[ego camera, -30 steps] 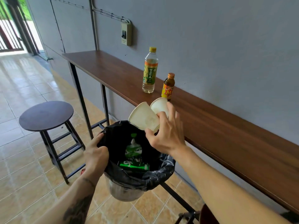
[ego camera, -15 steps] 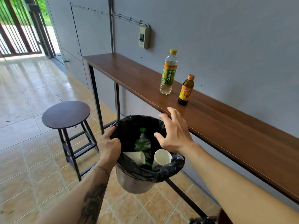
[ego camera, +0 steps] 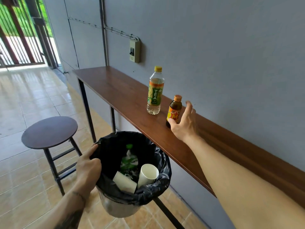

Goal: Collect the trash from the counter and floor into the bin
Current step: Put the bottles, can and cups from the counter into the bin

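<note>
we hold the bin point(ego camera: 132, 198) up off the floor with our left hand point(ego camera: 88, 167), its fingers point(ego camera: 94, 161) clamped over the near-left rim of the black liner. inside it lie two white paper cups point(ego camera: 147, 175) and a green-capped plastic bottle point(ego camera: 129, 161), so part of the collecting looks done.

our right hand point(ego camera: 183, 125) is stretched out over the tabletop point(ego camera: 125, 96), fingers point(ego camera: 189, 106) spread apart and holding nothing. it sits just beside the small brown bottle point(ego camera: 174, 110), which stands upright near the front edge of the tabletop, its long axis vertical. the thumb lies at the bottle's base on the near side and the other fingers rise behind and to the right of it, so the bottle lies just to the left of our open palm. whether the thumb already touches the glass we cannot tell.

the taller tea bottle point(ego camera: 154, 91) also stands upright, a little further along the tabletop toward its far-left end, apart from the small one. our right hand is much the nearer to both, since the left is taken up with the bin.

we judge the next move to be a sideways wrap around the small bottle's body, then a lift back and down to the bin, which waits below the front edge of the tabletop. a careless sweep could tip the bottle over toward the tea bottle.
</note>
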{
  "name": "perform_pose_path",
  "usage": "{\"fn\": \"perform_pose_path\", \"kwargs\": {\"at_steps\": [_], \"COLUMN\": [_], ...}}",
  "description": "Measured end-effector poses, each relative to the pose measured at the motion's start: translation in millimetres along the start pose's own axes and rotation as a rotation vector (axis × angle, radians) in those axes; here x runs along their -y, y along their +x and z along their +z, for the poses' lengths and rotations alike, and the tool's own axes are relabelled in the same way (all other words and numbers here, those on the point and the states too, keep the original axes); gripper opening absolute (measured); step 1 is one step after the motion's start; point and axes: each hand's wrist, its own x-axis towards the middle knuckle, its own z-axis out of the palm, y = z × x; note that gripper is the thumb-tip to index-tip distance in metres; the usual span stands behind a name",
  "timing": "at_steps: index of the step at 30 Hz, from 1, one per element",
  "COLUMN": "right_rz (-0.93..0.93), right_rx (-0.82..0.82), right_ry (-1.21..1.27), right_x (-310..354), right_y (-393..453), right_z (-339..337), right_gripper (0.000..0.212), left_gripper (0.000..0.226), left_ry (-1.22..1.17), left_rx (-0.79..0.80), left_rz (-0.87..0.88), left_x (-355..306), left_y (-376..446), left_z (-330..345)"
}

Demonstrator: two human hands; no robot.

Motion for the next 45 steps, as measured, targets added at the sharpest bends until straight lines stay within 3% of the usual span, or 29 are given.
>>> {"fn": "perform_pose_path", "kwargs": {"at_steps": [4, 8, 10, 13, 16, 19, 24, 28, 33, 37, 39, 45], "right_rz": [0.022, -0.085, -0.182, -0.271, -0.357, -0.427, -0.355, -0.43, -0.533, -0.41, -0.313, -0.005], "right_rx": [0.069, 0.013, 0.008, 0.274, 0.568, 0.722, 0.908, 0.817, 0.43, 0.12, 0.017, 0.116], "right_ry": [0.208, 0.35, 0.389, 0.41, 0.221, 0.059, -0.187, -0.121, 0.078, 0.291, 0.282, 0.263], "right_x": [-3.7, 2.8, 15.3, 48.2, 76.5, 84.4, 69.7, 74.9, 84.3, 74.3, 66.3, 56.8], "right_y": [21.6, 22.2, 12.6, -10.8, -35.5, -61.4, -80.3, -70.8, -27.3, 13.1, 31.1, 75.1], "right_z": [13.4, 21.7, 25.4, 34.9, 56.4, 84.1, 115.7, 109.8, 65.7, 31.6, 22.1, 29.3], "right_gripper": [0.091, 0.056, 0.049, 0.048, 0.045, 0.048, 0.064, 0.068, 0.062, 0.057, 0.058, 0.09], "left_gripper": [0.075, 0.073, 0.073, 0.073, 0.073, 0.072, 0.072, 0.073, 0.074, 0.074, 0.074, 0.075], "left_ry": [0.001, -0.007, -0.026, -0.027, -0.004, 0.0, -0.014, 0.003, 0.029, 0.036, 0.05, 0.035], "left_rx": [-0.033, -0.058, -0.072, -0.104, -0.139, -0.167, -0.202, -0.214, -0.23, -0.21, -0.224, -0.249], "left_rz": [-0.023, -0.034, -0.035, -0.032, -0.03, -0.032, -0.025, -0.026, -0.029, 0.004, 0.006, 0.011], "left_x": [2.5, 1.9, 0.9, 1.6, 2.1, 0.0, 0.3, -4.2, 7.5, 5.8, 3.3, -5.6], "left_y": [7.0, 6.7, 5.7, 6.3, 6.0, 5.2, 6.6, 4.9, 9.4, 15.8, 17.7, 15.9], "left_z": [11.0, 13.9, 14.0, 11.9, 6.4, 0.9, -9.4, -12.0, -14.9, -8.4, -5.1, -0.1]}}
